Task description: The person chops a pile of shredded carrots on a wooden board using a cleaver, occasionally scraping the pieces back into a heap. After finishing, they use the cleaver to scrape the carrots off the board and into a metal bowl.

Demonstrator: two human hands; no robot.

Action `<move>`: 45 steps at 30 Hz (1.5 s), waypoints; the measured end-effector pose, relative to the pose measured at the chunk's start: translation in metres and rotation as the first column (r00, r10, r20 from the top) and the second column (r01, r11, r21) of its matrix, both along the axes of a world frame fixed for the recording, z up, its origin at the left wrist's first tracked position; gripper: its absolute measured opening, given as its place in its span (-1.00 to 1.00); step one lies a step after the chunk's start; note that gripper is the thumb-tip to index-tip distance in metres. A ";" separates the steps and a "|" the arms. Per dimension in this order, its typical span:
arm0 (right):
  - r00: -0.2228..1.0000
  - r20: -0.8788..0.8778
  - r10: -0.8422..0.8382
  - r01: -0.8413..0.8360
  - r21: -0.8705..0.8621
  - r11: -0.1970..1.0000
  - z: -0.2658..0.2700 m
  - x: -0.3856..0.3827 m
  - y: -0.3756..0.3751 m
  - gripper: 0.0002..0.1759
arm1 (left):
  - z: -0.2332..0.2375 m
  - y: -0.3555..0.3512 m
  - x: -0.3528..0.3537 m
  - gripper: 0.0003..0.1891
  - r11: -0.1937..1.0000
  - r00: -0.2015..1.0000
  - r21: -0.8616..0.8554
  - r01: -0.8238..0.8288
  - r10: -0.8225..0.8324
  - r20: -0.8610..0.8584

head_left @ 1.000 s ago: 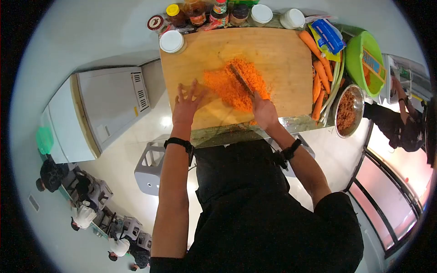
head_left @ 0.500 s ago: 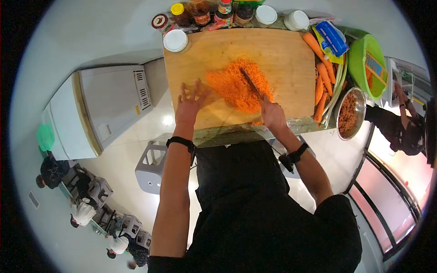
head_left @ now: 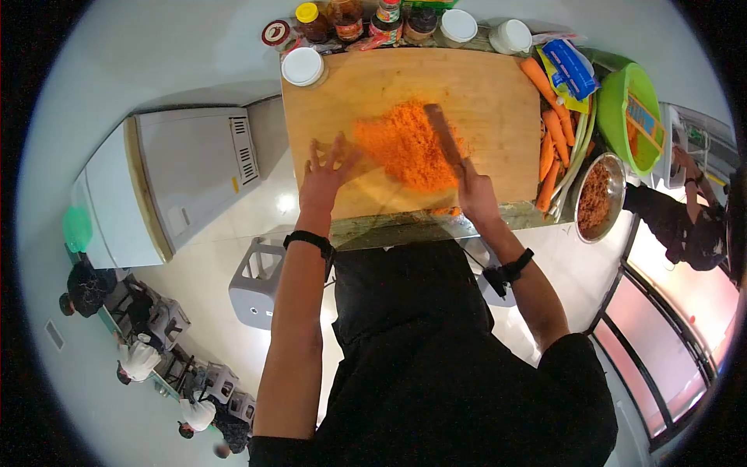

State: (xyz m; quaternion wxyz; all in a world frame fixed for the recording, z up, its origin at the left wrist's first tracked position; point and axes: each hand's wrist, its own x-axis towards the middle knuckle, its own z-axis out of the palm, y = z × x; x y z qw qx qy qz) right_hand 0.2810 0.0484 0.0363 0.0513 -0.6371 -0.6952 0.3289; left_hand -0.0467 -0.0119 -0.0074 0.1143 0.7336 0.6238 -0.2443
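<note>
Finely chopped carrot (head_left: 408,144) lies in a bright orange heap on the wooden board (head_left: 498,101). My right hand (head_left: 476,194) is wrapped round the handle of a knife (head_left: 443,136), whose broad blade shows over the right side of the heap. My left hand (head_left: 321,175) rests at the board's left front part with its fingers spread and nothing held, left of the heap. Small orange bits lie along the board's front edge.
Whole carrots (head_left: 555,128) and green stalks (head_left: 577,163) lie at the board's right, beside a metal bowl (head_left: 615,206) of brown-orange mince and a green basket (head_left: 611,117). Jars stand behind; a white-lidded jar (head_left: 302,68) is at the back left. Other people are at both sides.
The knife has moved a little to the right, and its blade now shows its broad side instead of its thin edge. My right hand has shifted slightly right; my left hand has stayed in place.
</note>
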 end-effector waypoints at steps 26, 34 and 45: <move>0.999 -0.005 0.046 -0.046 0.014 0.999 -0.029 0.021 -0.002 -0.72 | -0.014 -0.004 -0.005 0.14 0.999 1.000 0.046 0.021 -0.020 -0.001; 0.999 -0.018 0.026 -0.026 0.034 0.999 -0.005 0.010 -0.004 -0.79 | -0.015 -0.004 -0.006 0.13 0.999 0.999 0.010 0.032 -0.032 0.018; 0.974 0.105 0.202 -0.188 -0.129 0.974 -0.024 -0.056 -0.055 -0.72 | 0.004 -0.001 -0.003 0.10 0.999 0.999 0.011 0.031 -0.031 -0.014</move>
